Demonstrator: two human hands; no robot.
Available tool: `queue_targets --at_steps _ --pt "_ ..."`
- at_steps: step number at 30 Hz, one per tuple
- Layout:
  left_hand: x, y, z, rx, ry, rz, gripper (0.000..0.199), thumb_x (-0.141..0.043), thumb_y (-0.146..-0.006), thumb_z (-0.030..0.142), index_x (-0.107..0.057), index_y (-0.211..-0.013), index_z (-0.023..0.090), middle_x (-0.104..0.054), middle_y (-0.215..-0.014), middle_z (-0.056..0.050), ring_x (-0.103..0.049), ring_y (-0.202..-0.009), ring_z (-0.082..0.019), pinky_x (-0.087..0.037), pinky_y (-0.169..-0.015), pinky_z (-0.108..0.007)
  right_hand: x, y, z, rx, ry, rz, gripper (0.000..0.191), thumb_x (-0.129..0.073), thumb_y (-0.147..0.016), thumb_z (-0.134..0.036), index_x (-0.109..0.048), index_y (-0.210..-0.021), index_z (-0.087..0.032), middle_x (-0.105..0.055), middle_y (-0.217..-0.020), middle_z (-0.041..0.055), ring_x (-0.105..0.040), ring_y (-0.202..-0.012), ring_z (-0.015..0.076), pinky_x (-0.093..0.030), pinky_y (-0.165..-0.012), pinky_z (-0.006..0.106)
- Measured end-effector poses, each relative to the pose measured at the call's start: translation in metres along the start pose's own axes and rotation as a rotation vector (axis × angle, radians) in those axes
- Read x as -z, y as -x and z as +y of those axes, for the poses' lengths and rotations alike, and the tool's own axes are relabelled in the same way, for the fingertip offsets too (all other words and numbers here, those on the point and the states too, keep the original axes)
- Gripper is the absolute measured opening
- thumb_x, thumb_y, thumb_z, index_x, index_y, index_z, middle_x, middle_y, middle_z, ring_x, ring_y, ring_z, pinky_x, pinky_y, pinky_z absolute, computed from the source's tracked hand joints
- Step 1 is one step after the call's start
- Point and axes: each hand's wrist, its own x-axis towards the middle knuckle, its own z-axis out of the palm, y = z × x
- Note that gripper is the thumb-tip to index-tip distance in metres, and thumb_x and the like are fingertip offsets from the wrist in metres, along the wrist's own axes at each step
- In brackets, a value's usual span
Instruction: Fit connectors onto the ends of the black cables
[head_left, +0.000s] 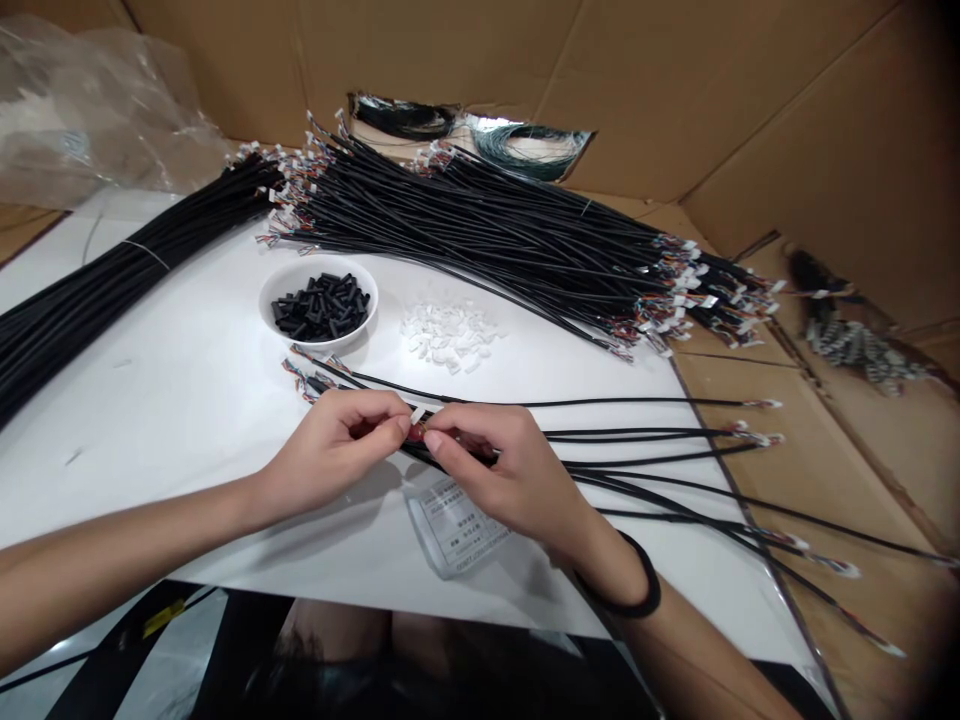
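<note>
My left hand (337, 440) and my right hand (510, 465) meet tip to tip above the table, each with thumb and forefinger pinched together. Between the fingertips shows a small white connector (418, 414), at the tips of my left hand, with something reddish just below it. Thin wires at the end of a black cable run into my right hand's pinch; the fingers cover most of that cable. Several loose black cables (645, 402) lie under and beyond both hands, with coloured wires and white connectors on their ends.
A white bowl (266, 312) holds short black tubes (322, 305). Beside it lies a pile of small white pieces (454, 335). Large bundles of black cables (480, 220) lie behind. A labelled clear bag (450, 530) is under my right hand. Cardboard walls (637, 90) surround the table.
</note>
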Motion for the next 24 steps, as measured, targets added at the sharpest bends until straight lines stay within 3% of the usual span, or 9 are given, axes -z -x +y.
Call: queue_targets --at_steps 8,17,24 --pt "0.006 0.000 -0.003 -0.061 -0.306 -0.051 0.020 -0.052 -0.085 0.018 -0.066 -0.072 0.011 -0.054 -0.055 0.003 -0.044 -0.050 -0.007 -0.032 -0.049 -0.018 -0.003 0.005 0.003 0.118 0.248 0.046 0.025 -0.050 -0.090 -0.016 -0.065 -0.070 -0.012 -0.059 -0.062 0.0011 -0.049 -0.056 0.0104 -0.035 -0.055 0.024" --pt "0.008 -0.001 -0.008 -0.223 -0.486 -0.075 0.026 -0.053 -0.088 0.017 -0.062 -0.064 0.012 -0.047 -0.051 0.004 -0.040 -0.048 -0.007 -0.032 -0.050 -0.020 -0.009 0.010 0.006 0.300 0.640 0.122 0.022 -0.050 -0.089 -0.016 -0.070 -0.079 -0.014 -0.060 -0.061 0.0007 -0.052 -0.052 0.0137 -0.028 -0.048 0.029" --pt "0.007 -0.002 -0.011 -0.359 -0.608 -0.027 0.033 -0.050 -0.089 0.016 -0.054 -0.057 0.014 -0.045 -0.049 0.004 -0.040 -0.047 -0.008 -0.032 -0.049 -0.022 -0.013 0.011 0.006 0.416 0.797 0.183 0.019 -0.050 -0.089 -0.014 -0.068 -0.082 -0.013 -0.060 -0.061 0.0008 -0.050 -0.050 0.0145 -0.026 -0.046 0.032"
